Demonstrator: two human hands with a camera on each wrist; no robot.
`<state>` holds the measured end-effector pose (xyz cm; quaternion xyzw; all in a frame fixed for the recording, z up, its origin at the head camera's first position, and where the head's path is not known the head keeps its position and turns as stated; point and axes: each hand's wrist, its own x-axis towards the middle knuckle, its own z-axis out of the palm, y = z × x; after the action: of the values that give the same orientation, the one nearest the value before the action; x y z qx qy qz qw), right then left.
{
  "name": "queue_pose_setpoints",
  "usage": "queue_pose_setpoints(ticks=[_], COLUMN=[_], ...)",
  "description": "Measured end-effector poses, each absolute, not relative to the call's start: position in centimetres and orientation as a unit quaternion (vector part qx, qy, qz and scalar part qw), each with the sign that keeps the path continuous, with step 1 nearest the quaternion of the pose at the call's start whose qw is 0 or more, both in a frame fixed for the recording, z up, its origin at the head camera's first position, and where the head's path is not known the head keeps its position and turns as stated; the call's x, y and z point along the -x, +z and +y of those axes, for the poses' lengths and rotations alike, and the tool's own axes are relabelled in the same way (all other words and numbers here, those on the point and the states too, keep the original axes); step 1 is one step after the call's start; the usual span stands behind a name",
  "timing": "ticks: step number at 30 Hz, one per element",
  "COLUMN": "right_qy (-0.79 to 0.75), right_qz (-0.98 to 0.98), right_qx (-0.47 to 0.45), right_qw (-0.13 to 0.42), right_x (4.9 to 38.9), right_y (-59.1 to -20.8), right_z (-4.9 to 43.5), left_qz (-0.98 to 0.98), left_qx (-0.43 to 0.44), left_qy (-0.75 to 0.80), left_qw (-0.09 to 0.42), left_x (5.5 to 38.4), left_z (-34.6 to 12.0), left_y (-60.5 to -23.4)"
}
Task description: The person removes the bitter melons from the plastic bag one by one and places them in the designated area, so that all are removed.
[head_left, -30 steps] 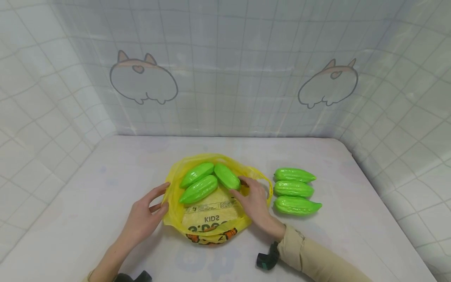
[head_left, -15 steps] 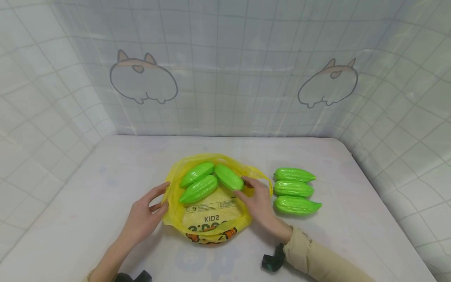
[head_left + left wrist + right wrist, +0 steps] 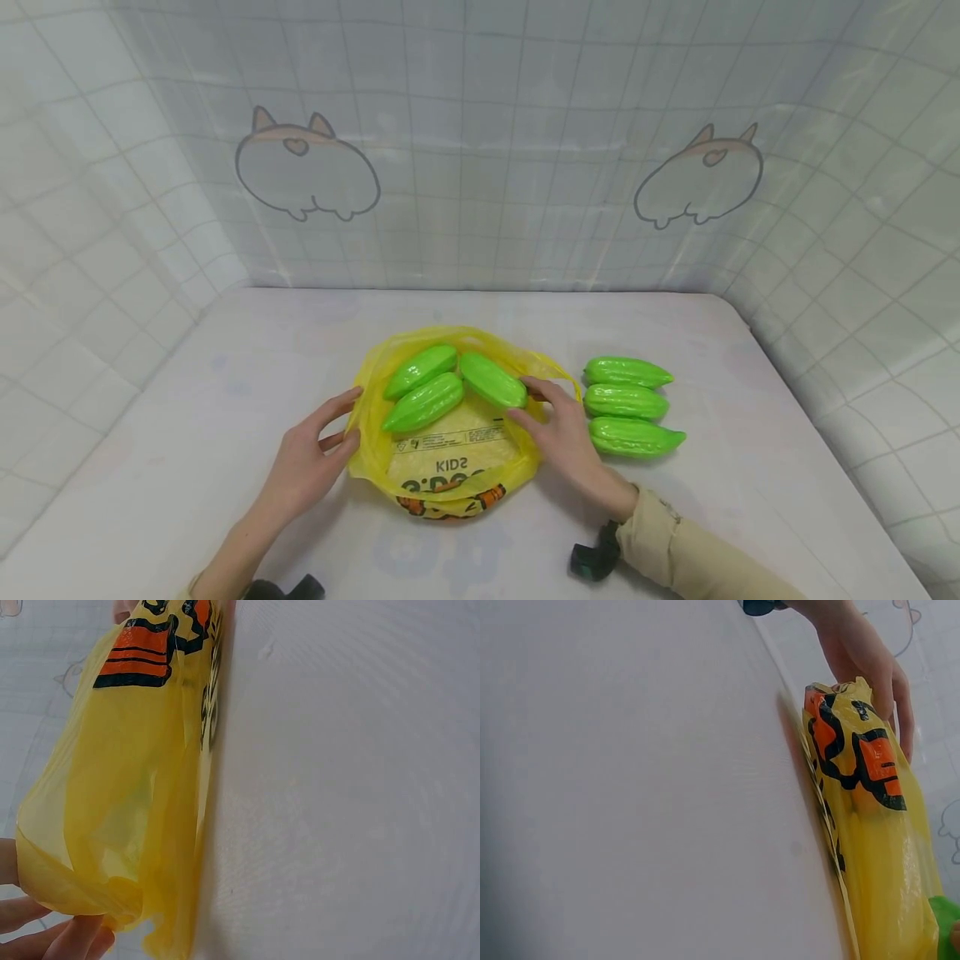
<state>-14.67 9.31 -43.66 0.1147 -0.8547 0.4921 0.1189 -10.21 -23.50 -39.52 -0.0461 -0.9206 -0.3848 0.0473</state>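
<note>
A yellow plastic bag (image 3: 375, 467) stands with its mouth spread wide. Its left rim is held by my left hand (image 3: 311, 458), whose fingers (image 3: 26, 915) also show at the rim in the left wrist view. Two glossy green bitter melons (image 3: 423, 402) lie side by side in the bag's left part. With thumb and fingers my right hand (image 3: 562, 429) grips one end of a third bitter melon (image 3: 492, 381), which slants over the bag's right half. In the right wrist view only a bit of green (image 3: 945, 922) shows beside the bag.
Three more bitter melons (image 3: 628, 401) lie in a column right of the bag, close to my right hand. The pale tabletop (image 3: 720, 492) is bounded by tiled-pattern walls (image 3: 480, 225) at the back and sides.
My right hand has shifted slightly right and toward me, and the bitter melon in it has moved the same way, drawing apart from the other two. The left hand stays put.
</note>
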Motion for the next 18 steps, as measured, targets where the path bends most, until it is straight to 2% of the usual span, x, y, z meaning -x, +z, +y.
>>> queue_pose_setpoints(ticks=[18], right_qy=[0.502], right_qz=[-0.84], right_qx=[-0.162], right_qw=[0.123], right_x=[14.0], right_y=[-43.2], right_z=[11.6], left_qz=[-0.922], left_qx=[0.045], left_qy=[-0.38], left_qw=[0.05], left_x=[10.1], left_z=[-23.4], left_y=[-39.6])
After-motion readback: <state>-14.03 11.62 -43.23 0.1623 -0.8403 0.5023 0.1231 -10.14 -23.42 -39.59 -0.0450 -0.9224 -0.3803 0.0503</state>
